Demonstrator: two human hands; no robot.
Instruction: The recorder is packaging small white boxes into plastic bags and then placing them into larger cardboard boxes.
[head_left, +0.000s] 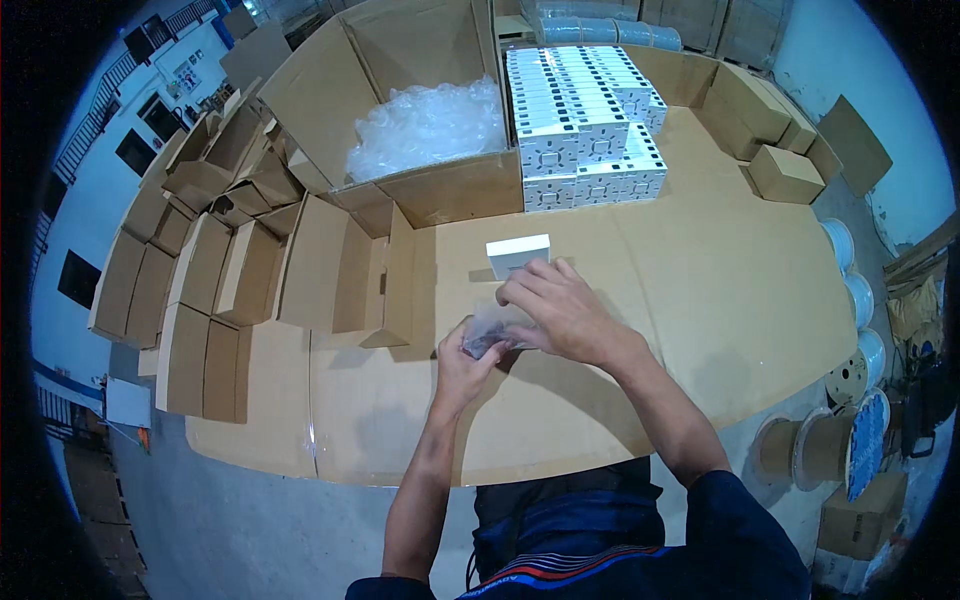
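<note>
My left hand (462, 362) and my right hand (558, 308) meet over a cardboard-covered table (720, 290). Together they hold a small clear plastic bag (490, 330) with something dark inside it. The left fingers pinch the bag's lower left side, the right hand covers its top and right side. Just beyond my right hand a small white box (517, 252) stands on the table, untouched.
A stack of white boxes with dark markings (585, 120) stands at the back. A big open carton holds bubble wrap (425, 125). An open brown box (350, 280) and many folded cartons (200, 280) lie left. Cable reels (850, 440) sit on the floor at right.
</note>
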